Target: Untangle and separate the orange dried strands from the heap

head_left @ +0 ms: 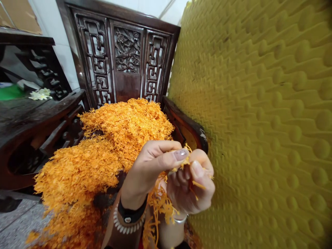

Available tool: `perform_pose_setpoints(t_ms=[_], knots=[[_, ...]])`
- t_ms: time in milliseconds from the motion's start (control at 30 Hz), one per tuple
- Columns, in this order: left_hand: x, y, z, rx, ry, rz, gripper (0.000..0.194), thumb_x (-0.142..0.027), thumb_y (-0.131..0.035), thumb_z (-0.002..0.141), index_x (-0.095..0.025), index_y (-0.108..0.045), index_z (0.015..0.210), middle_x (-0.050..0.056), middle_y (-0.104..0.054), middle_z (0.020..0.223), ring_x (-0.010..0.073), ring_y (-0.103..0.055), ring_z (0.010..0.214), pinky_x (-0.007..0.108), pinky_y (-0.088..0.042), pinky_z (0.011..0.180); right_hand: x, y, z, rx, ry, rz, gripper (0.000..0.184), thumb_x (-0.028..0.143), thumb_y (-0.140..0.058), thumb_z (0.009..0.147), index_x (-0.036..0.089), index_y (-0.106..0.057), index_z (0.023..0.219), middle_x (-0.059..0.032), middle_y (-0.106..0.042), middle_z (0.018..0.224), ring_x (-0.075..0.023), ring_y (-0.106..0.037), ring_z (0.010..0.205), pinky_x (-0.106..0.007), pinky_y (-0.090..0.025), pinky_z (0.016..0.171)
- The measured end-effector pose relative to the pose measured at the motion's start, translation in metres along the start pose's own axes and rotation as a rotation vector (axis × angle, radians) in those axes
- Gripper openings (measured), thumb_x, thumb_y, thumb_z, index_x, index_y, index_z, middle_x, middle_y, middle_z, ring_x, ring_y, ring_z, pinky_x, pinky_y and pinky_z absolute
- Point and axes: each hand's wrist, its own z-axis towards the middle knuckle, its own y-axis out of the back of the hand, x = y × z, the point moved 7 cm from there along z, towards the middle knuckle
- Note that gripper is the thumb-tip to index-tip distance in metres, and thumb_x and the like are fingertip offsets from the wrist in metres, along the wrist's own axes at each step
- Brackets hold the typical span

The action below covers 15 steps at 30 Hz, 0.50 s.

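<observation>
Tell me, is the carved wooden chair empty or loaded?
Loaded: orange branched pieces lie heaped between its armrests, before the latticed backrest.

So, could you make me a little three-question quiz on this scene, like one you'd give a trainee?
1. Multiple choice: what does the left hand have at its thumb tip?
(a) a white flower
(b) orange strands
(c) a wooden bead

2. True or false: the silver bangle is on the same wrist as the black wristband.

3. Fill in: the carved wooden panel stands ____ the orange heap.

Key
1: b.
2: False; the black wristband is on the left wrist, while the silver bangle is at the wrist of the right hand.
3: behind.
</observation>
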Motion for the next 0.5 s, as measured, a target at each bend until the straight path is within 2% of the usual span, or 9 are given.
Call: perform_pose_setpoints(t_ms=[133,200,333,400,500], knots=[[0.007,-0.007,0.001,-0.068,-0.030,-0.073,0.033,-0.028,-0.053,0.085,-0.016,-0.044,0.055,-0.004,-0.029,0.050,0.0054,-0.022,0.043,0.020,-0.022,0.040,0.000,-0.002,0.004,-0.012,-0.005,0.021,0.027,0.026,-0.050,0.081,0.020,-0.040,0.056,0.0098,-0.021,0.038,-0.0022,-0.010,0.029,-0.016,-0.011,0.027],[0.009,-0.004,0.007,-0.167,-0.089,-0.104,0.034,-0.029,-0.054,0.084,-0.017,-0.041,0.055,-0.005,-0.028,0.049,0.0054,-0.024,0.043,0.019,-0.022,0.039,0.002,0.001,0.008,-0.039,0.015,0.032,0.028,0.025,-0.050,0.082,0.019,-0.041,0.056,0.0095,-0.022,0.038,-0.0026,-0.013,0.030,-0.014,-0.013,0.029],[0.009,0.017,0.020,-0.405,-0.212,-0.207,0.043,-0.033,-0.054,0.084,-0.018,-0.026,0.054,-0.008,-0.017,0.048,0.0053,-0.016,0.042,0.018,-0.023,0.039,0.004,0.007,0.014,-0.068,0.036,0.093,0.028,0.026,-0.047,0.084,0.020,-0.038,0.058,0.0106,-0.018,0.038,-0.0039,-0.013,0.032,-0.014,-0.021,0.032],[0.011,0.023,0.026,-0.428,-0.208,-0.142,0.040,-0.033,-0.056,0.083,-0.018,-0.031,0.056,-0.007,-0.024,0.050,0.0050,-0.020,0.044,0.018,-0.026,0.042,-0.003,0.004,0.015,-0.028,-0.032,0.104,0.028,0.026,-0.046,0.086,0.020,-0.037,0.060,0.0111,-0.020,0.039,-0.0033,-0.011,0.032,-0.013,-0.020,0.032],[0.010,0.021,0.026,-0.376,-0.225,0.035,0.032,-0.037,-0.059,0.082,-0.018,-0.041,0.062,-0.005,-0.034,0.056,0.0060,-0.029,0.048,0.020,-0.027,0.043,-0.008,0.001,0.017,0.006,-0.058,0.108,0.027,0.028,-0.046,0.086,0.020,-0.039,0.062,0.0103,-0.024,0.041,-0.0031,-0.014,0.033,-0.013,-0.019,0.033]])
